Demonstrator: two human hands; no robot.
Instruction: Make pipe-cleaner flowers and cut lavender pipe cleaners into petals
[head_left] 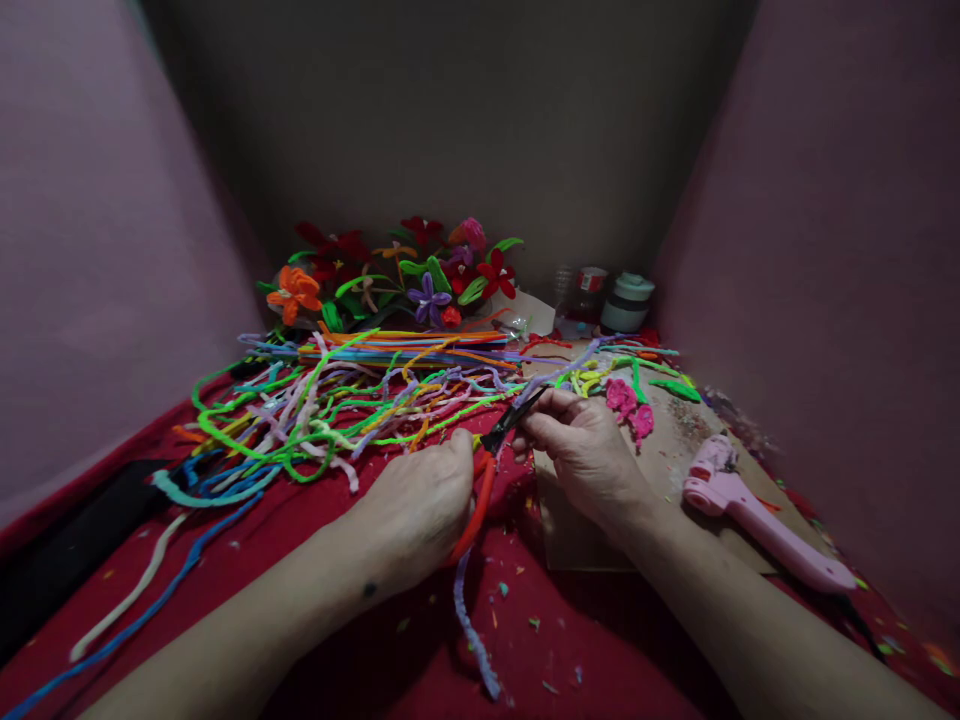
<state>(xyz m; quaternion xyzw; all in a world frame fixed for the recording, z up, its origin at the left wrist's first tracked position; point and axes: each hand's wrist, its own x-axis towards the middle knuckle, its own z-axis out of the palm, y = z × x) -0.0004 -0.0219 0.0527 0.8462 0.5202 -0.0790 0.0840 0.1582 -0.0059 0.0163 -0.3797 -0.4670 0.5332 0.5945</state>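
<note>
My left hand (431, 505) is closed around pliers (480, 505) with red-orange handles and black jaws. The jaws point up and to the right, reaching the fingertips of my right hand (577, 445). Those fingers are pinched on a purple pipe cleaner (559, 375), which runs up and to the right over the cardboard; the exact grip point is partly hidden. Below my left hand, a length of purple pipe cleaner (472, 635) hangs or lies over the red cloth; its upper end is hidden.
Loose coloured pipe cleaners (300, 430) lie tangled at left. Fuzzy flowers (427, 298) stand behind them. On the cardboard (581, 535) are pink petal shapes (630, 408) and a pink glue gun (765, 515). A lidded jar (628, 303) stands at the back; scraps dot the red cloth (405, 650).
</note>
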